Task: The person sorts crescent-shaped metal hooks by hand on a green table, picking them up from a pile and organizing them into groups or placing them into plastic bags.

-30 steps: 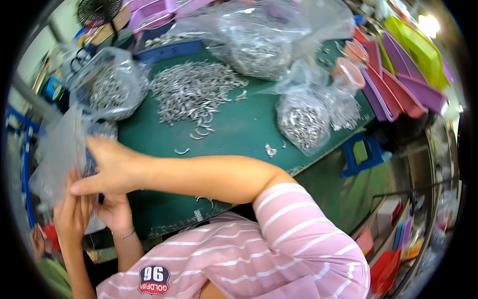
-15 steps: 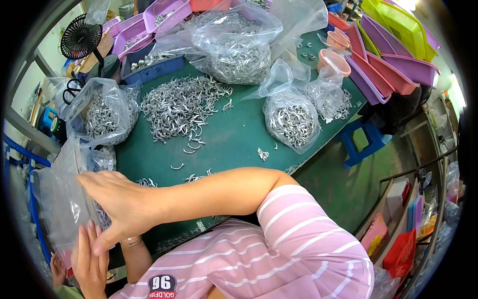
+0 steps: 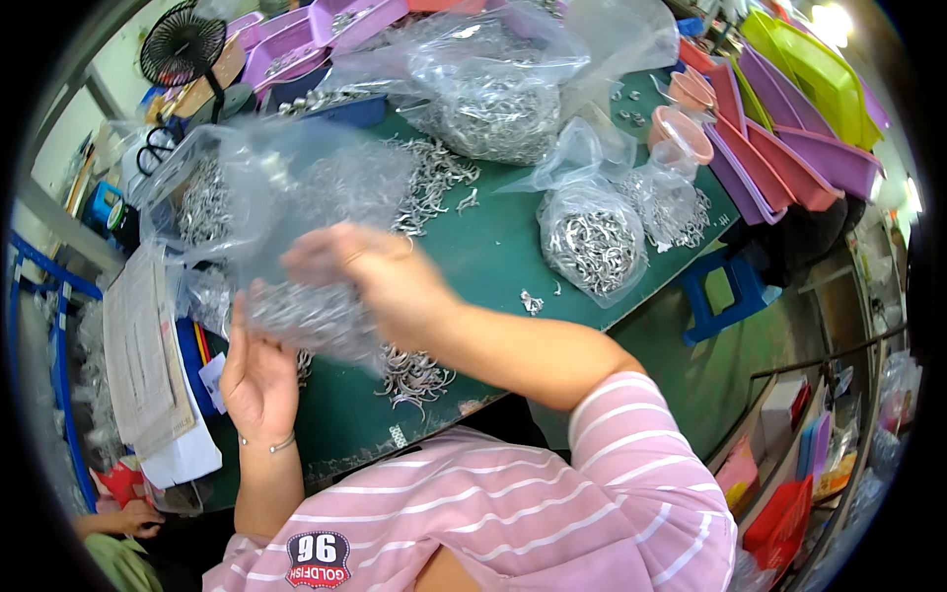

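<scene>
A clear plastic bag (image 3: 311, 314) filled with small curved metal pieces hangs over the table's near left part, blurred by motion. My left hand (image 3: 261, 385) is palm up at its lower left side, with the fingertips behind the plastic holding it. Across the bag's middle lies my right hand (image 3: 385, 281), its fingers smeared by motion, so their grip is unclear. The bag's empty upper part stretches away over a pile of the same metal pieces (image 3: 434, 183). Loose curved pieces (image 3: 414, 375) lie beside the bag, near the table's front edge.
More filled clear bags (image 3: 592, 242) stand on the green table (image 3: 493, 257). Purple bins (image 3: 355, 20) and a fan (image 3: 182, 44) are at the back; stacked bins (image 3: 769, 128) at the right. Papers (image 3: 148, 355) hang at the left. Another person's hand (image 3: 138, 518) shows lower left.
Both hands have moved up and to the right with the bag, from beyond the table's left edge to over the table. The papers at the left are now uncovered.
</scene>
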### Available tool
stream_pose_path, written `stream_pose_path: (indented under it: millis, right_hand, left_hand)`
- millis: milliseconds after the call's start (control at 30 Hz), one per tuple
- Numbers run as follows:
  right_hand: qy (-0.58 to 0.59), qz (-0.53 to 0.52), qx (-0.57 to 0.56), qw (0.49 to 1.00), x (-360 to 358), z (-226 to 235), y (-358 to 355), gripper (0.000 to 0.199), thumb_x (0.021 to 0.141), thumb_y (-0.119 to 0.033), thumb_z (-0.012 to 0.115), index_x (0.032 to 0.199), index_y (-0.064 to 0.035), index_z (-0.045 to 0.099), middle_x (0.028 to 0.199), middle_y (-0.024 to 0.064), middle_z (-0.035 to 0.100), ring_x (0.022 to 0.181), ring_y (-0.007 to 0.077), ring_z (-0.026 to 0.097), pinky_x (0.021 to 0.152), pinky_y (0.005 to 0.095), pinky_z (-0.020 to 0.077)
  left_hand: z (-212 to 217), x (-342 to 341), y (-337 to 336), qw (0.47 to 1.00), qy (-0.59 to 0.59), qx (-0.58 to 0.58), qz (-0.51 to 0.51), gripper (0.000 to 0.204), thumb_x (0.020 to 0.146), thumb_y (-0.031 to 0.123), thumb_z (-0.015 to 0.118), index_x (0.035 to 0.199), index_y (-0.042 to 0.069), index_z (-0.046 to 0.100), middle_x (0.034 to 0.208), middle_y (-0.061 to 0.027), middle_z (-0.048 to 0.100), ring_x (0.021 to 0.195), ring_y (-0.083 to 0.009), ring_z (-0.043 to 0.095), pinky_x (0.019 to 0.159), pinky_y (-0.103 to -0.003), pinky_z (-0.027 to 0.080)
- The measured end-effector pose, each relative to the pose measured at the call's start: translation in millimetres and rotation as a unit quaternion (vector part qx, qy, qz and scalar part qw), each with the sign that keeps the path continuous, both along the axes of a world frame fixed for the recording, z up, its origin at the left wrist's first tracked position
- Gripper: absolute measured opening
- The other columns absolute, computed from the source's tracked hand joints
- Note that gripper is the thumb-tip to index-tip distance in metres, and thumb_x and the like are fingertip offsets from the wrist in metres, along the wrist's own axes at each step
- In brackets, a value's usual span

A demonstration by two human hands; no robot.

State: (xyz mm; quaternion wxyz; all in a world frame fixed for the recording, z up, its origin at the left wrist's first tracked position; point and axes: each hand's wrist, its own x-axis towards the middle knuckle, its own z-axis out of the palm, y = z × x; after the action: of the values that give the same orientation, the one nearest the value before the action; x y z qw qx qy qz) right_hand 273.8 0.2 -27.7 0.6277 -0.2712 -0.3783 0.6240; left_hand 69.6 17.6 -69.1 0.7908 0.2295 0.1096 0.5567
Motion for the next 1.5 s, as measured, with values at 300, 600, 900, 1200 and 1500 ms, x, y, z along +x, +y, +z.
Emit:
stream_pose_path:
  millis: [300,600,900,1200,1500]
  right_hand:
    - [0.114,-0.224,-0.077,0.965,153.3,1.8,-64.0,0.042,0.102,-0.029,0.037,0.121,0.0082,0.044,0.125,0.0289,0.052,0.112,0.0389,0.055,0.096,0.0503,0.0469]
    - [-0.005,-0.464,-0.058,0.884,232.0,38.2,-104.3,0.043,0.102,-0.027,0.035,0.118,0.0108,0.047,0.117,0.0267,0.057,0.106,0.0370,0.058,0.094,0.0474,0.0485]
    - [-0.125,-0.638,0.032,0.759,413.5,33.4,-38.3,0.027,0.100,-0.015,0.041,0.105,0.0069,0.056,0.102,0.0192,0.064,0.088,0.0275,0.064,0.082,0.0392,0.0506]
    - [-0.378,-0.619,-0.145,0.672,497.7,-33.7,6.1,0.017,0.089,-0.010,0.057,0.103,-0.0036,0.065,0.096,0.0100,0.069,0.091,0.0227,0.063,0.082,0.0341,0.0471]
    - [-0.727,-0.499,0.110,0.459,393.4,-1.8,4.9,0.030,0.077,0.002,0.054,0.107,0.0009,0.061,0.102,0.0225,0.064,0.099,0.0382,0.061,0.087,0.0415,0.0482]
  left_hand:
    - [-21.9,13.3,0.0,0.996,-0.019,-0.064,-0.056,0.030,0.096,0.010,0.049,0.125,0.003,0.050,0.122,-0.0100,0.058,0.109,-0.0205,0.057,0.086,-0.033,0.049]
    - [-51.0,22.3,3.7,0.991,-0.022,-0.095,-0.092,0.023,0.097,0.009,0.048,0.118,0.003,0.053,0.100,-0.0073,0.059,0.087,-0.0179,0.057,0.075,-0.031,0.050]
    - [-56.1,26.0,2.2,0.992,-0.006,-0.112,-0.062,0.022,0.098,0.011,0.046,0.118,0.003,0.050,0.090,-0.0053,0.053,0.079,-0.0160,0.050,0.072,-0.029,0.047]
    - [-54.8,32.3,2.6,0.994,-0.007,-0.093,-0.055,0.022,0.099,0.013,0.044,0.116,0.002,0.051,0.088,-0.0057,0.051,0.078,-0.0164,0.048,0.073,-0.030,0.047]
    - [-55.0,35.6,1.3,0.993,0.008,-0.100,-0.060,0.022,0.098,0.013,0.044,0.117,0.002,0.050,0.088,-0.0059,0.051,0.079,-0.0164,0.048,0.073,-0.030,0.046]
